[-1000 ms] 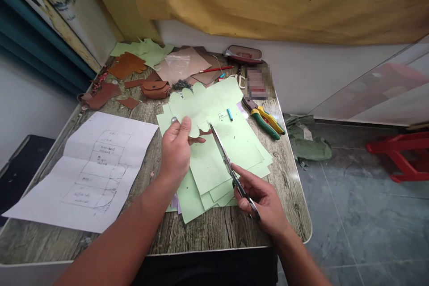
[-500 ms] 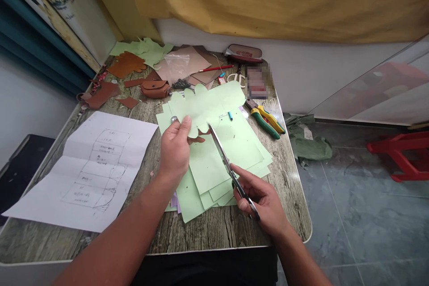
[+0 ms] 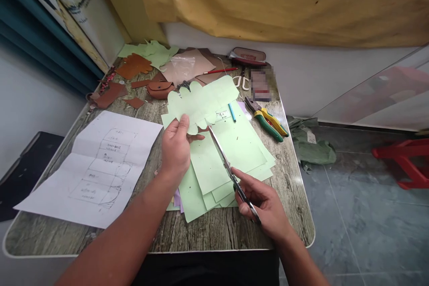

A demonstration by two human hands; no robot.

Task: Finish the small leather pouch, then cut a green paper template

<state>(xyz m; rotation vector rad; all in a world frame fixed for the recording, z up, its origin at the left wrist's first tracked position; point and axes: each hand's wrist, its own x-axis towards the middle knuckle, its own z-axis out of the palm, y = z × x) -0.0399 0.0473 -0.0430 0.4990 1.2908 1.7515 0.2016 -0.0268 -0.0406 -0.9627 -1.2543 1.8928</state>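
Observation:
My left hand [image 3: 176, 147] pinches a light green paper cutout [image 3: 204, 100] with scalloped edges, its thumb on top and fingers underneath. In my right hand [image 3: 259, 194] is a pair of scissors [image 3: 223, 156], its long blades aimed up and left. The blade tips lie close to the cutout's lower scalloped edge; whether they touch it I cannot tell. Under both hands a stack of green paper sheets [image 3: 231, 161] is spread on the table. A blue pen cap or short blue stick [image 3: 232, 112] lies on the stack beside the cutout.
A white sheet with a pencil drawing [image 3: 100, 161] lies at left. Green-and-yellow pliers [image 3: 268, 120] rest at right. Toward the back are a brown leather pouch [image 3: 161, 90], leather scraps [image 3: 134, 66], a red pencil [image 3: 219, 71] and a glasses case [image 3: 248, 55]. The table's edge [image 3: 298, 170] runs along the right.
The cutout has tilted and shifted slightly left, uncovering more of the blue stick and a small printed patch. My right hand holds the scissors in nearly the same pose. The camera view has shifted slightly.

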